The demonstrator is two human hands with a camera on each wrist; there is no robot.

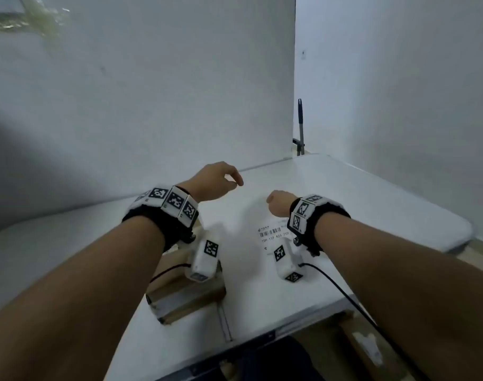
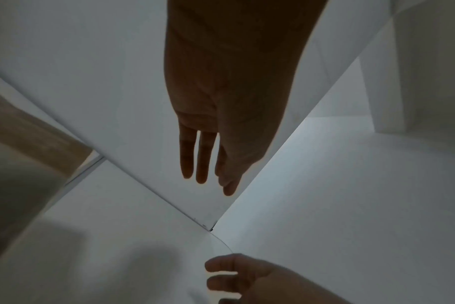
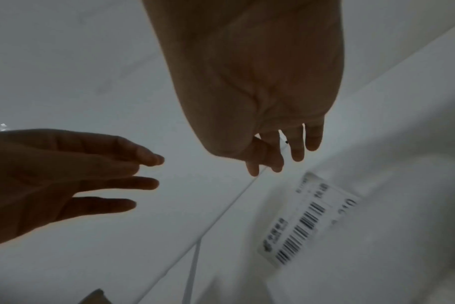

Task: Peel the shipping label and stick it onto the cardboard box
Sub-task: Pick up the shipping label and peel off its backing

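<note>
Two hands: both are held above the white table (image 1: 372,193), apart from each other.
Left hand (image 1: 213,181): fingers are loosely extended; nothing is held.
Right hand (image 1: 280,202): fingers hang relaxed and slightly parted; nothing is held.
Shipping label (image 3: 309,224): is laid flat on the table below the right wrist, barcode up.
Cardboard box (image 1: 180,301): is set on the table under the left forearm, near the front edge.

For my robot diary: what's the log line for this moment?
left hand empty, open | right hand empty, open | shipping label flat on table | cardboard box bare
</note>
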